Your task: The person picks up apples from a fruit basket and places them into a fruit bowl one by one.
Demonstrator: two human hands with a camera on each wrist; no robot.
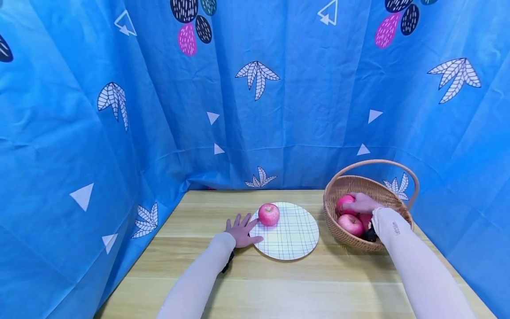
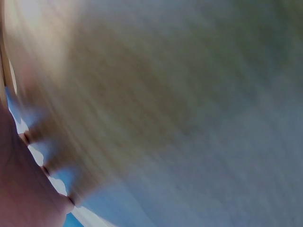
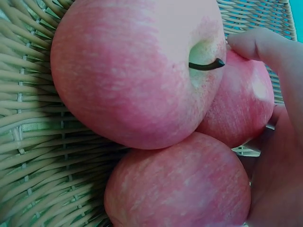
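A pink-red apple (image 1: 268,214) sits on the far left part of a white grid-patterned plate (image 1: 295,243). My left hand (image 1: 241,230) lies flat on the table with fingers spread, touching the plate's left edge just short of that apple. My right hand (image 1: 360,203) reaches into the wicker basket (image 1: 350,241) and curls over the far apple (image 1: 342,201); another apple (image 1: 350,224) lies in front of it. The right wrist view shows three apples packed together (image 3: 132,75), with my thumb (image 3: 258,45) against the one on the right (image 3: 241,99).
The wooden table (image 1: 279,283) is boxed in by a blue patterned curtain (image 1: 255,110) at the back and both sides. The basket's handle (image 1: 374,163) arches over my right hand. The left wrist view is blurred, showing only wood (image 2: 118,94).
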